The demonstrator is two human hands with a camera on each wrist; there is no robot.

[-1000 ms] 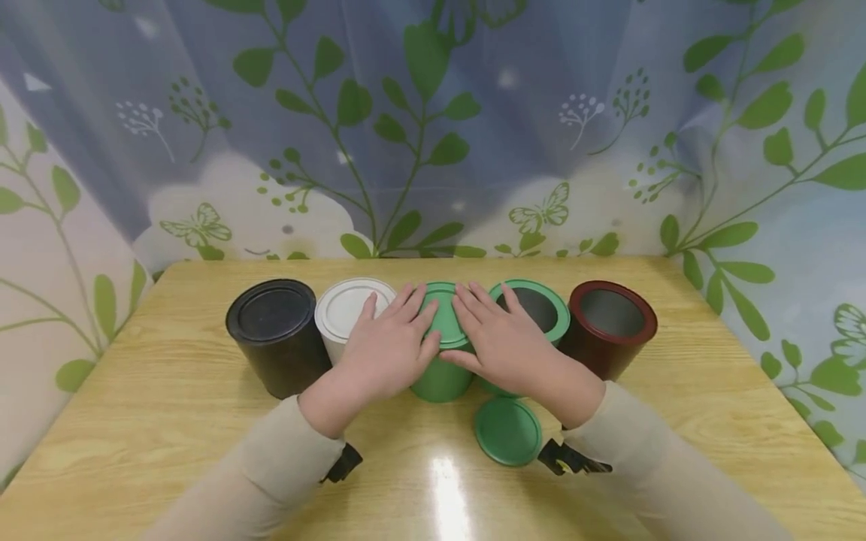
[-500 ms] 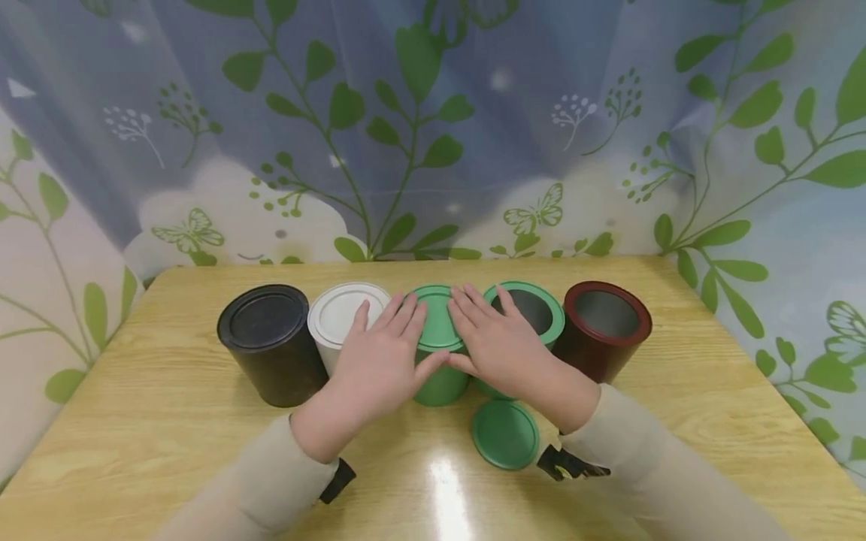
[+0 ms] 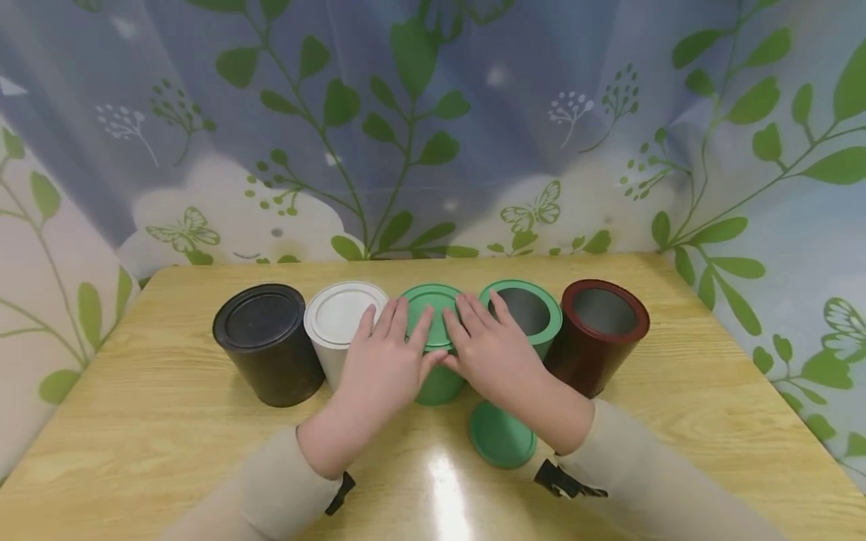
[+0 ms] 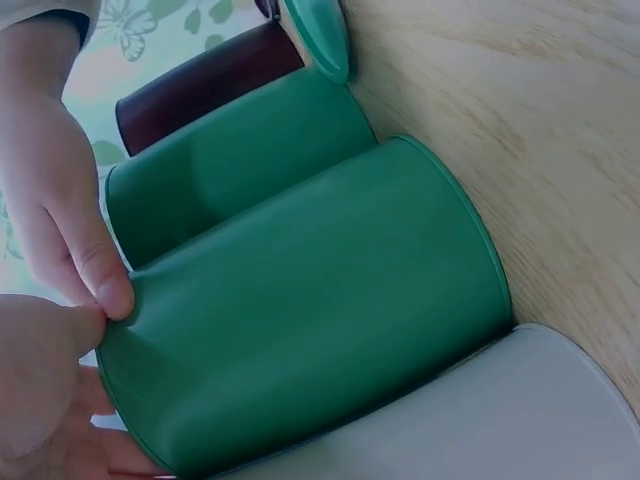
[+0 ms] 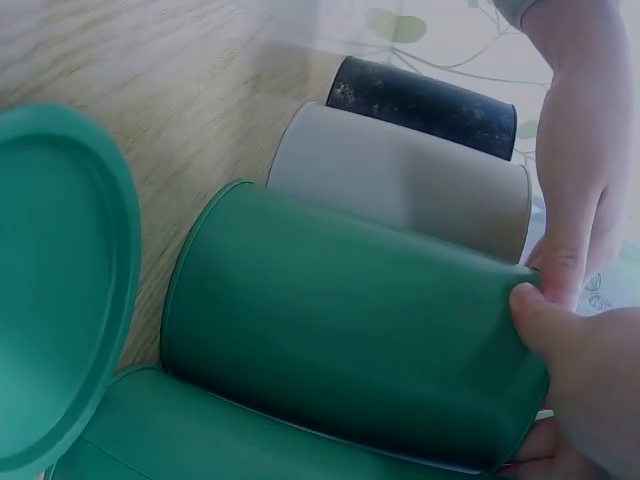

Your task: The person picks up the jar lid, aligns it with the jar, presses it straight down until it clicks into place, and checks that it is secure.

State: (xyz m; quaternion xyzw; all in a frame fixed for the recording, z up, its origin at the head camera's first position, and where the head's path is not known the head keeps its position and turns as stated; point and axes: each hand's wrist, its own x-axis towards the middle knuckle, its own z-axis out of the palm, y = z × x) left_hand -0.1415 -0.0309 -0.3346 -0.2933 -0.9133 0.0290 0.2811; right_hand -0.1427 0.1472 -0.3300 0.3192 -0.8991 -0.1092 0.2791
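A green can point(image 3: 440, 387) with a matching lid point(image 3: 433, 297) stands in the middle of a row on the table. My left hand point(image 3: 386, 361) rests on the left part of the lid, its fingers fairly straight and spread. On the right part lies my right hand point(image 3: 497, 349), fingers extended. Both thumbs meet at the near rim. In the left wrist view a thumb touches the edge of the green can point(image 4: 310, 310); the right wrist view shows the same at the can's point(image 5: 340, 320) other side. The lid's underside is hidden.
To the left stand a white can point(image 3: 338, 312) and a black can point(image 3: 277, 353), both lidded. On the right are an uncovered green can point(image 3: 551, 323) and an uncovered dark red can point(image 3: 595, 361). A loose green lid point(image 3: 502, 436) lies in front. A patterned curtain hangs behind.
The thumbs have come together at the near rim. My left hand has shifted slightly and its fingers are more spread. The cans keep their places in the row; the head view has shifted slightly.
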